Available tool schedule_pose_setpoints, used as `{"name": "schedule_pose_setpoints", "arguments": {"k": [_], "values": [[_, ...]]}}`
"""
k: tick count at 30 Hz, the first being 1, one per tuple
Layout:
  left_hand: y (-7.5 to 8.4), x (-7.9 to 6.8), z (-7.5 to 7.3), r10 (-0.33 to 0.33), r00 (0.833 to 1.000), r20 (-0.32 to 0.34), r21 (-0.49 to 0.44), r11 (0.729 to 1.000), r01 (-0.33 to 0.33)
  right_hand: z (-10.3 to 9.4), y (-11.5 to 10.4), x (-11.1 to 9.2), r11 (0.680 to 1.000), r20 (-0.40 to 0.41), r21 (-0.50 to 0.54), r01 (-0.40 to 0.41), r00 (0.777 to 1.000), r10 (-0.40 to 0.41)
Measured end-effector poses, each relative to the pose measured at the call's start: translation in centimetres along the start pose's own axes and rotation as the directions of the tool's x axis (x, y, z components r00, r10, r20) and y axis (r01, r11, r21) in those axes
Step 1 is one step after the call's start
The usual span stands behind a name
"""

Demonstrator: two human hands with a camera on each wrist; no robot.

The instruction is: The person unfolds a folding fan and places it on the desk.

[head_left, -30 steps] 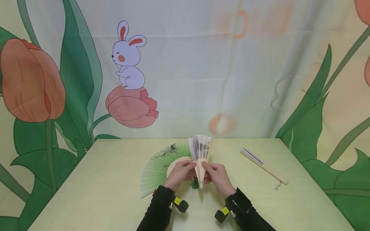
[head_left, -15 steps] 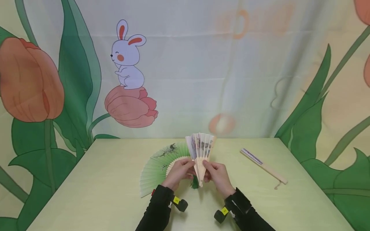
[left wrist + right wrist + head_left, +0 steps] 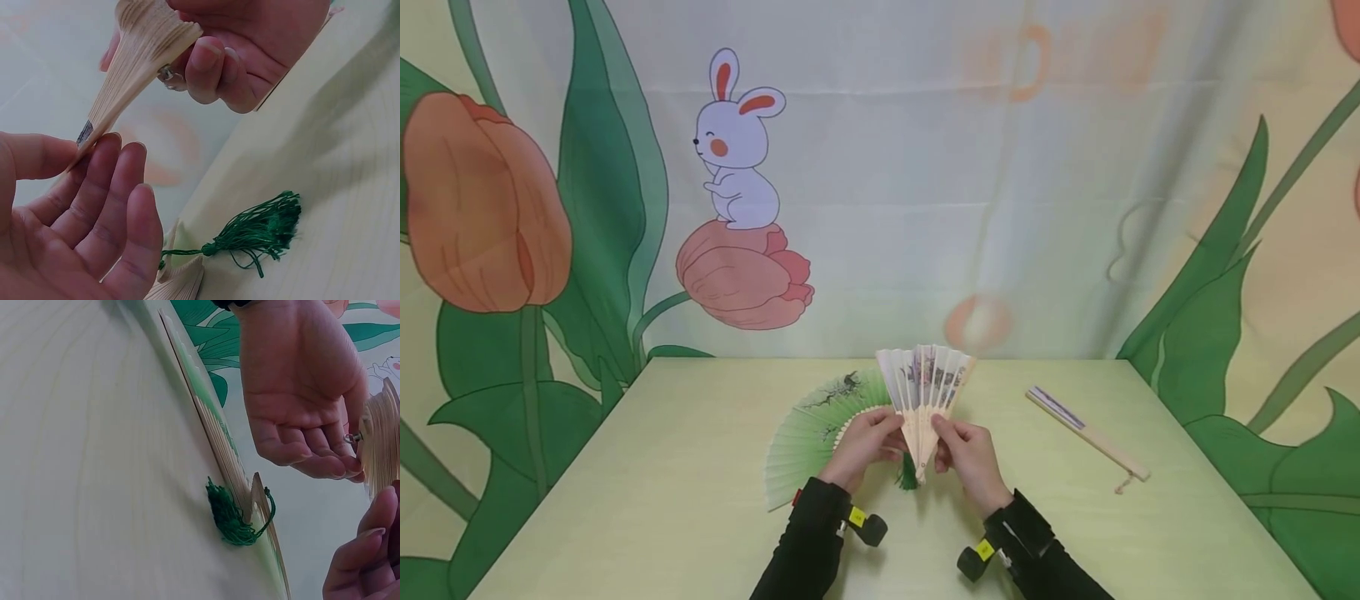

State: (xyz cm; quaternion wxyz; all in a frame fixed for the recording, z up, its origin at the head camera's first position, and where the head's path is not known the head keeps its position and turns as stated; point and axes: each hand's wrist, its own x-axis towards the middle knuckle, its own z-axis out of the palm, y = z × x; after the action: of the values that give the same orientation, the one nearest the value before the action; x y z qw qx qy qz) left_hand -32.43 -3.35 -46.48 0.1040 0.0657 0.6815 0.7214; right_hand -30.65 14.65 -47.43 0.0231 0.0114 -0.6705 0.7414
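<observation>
A white folding fan (image 3: 925, 379) with dark printed figures stands partly spread above the table in the head view, pivot end down. My left hand (image 3: 863, 446) pinches its left outer stick between thumb and fingers. On the opposite edge, the thumb and fingers of my right hand (image 3: 972, 458) grip the other outer stick. In the left wrist view the wooden sticks (image 3: 140, 59) bunch together towards the metal pivot. Behind my left hand lies a spread green fan (image 3: 797, 450), partly covered by that hand and the white fan. Its dark green tassel (image 3: 262, 225) rests on the table.
To the right, a folded fan (image 3: 1086, 432) with a small cord loop lies slantwise on the pale yellow table (image 3: 662, 500). A printed cloth (image 3: 880, 167) with tulips and a rabbit hangs behind the table's far edge.
The white fan has spread wider, its right edge swinging to the right and its left edge slightly left. My right hand has shifted a little right; the other two fans stay put.
</observation>
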Motion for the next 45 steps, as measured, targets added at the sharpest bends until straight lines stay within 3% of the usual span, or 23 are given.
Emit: {"name": "schedule_pose_setpoints", "arguments": {"k": [8, 17, 45], "values": [[-0.23, 0.23, -0.29, -0.008, 1.0, -0.016, 0.014, 1.0, 0.009, -0.16, -0.04, 0.13, 0.999, 0.019, -0.014, -0.034, 0.999, 0.035], [-0.24, 0.17, -0.51, -0.02, 1.0, -0.014, 0.0, 1.0, 0.02, 0.02, 0.24, 0.06, 1.0, -0.049, -0.013, 0.007, 0.999, -0.007], [0.03, 0.15, -0.82, -0.005, 1.0, 0.011, -0.04, 0.999, 0.006, -0.41, 0.54, 0.22, 1.0, -0.137, -0.012, 0.024, 0.99, -0.026]]}}
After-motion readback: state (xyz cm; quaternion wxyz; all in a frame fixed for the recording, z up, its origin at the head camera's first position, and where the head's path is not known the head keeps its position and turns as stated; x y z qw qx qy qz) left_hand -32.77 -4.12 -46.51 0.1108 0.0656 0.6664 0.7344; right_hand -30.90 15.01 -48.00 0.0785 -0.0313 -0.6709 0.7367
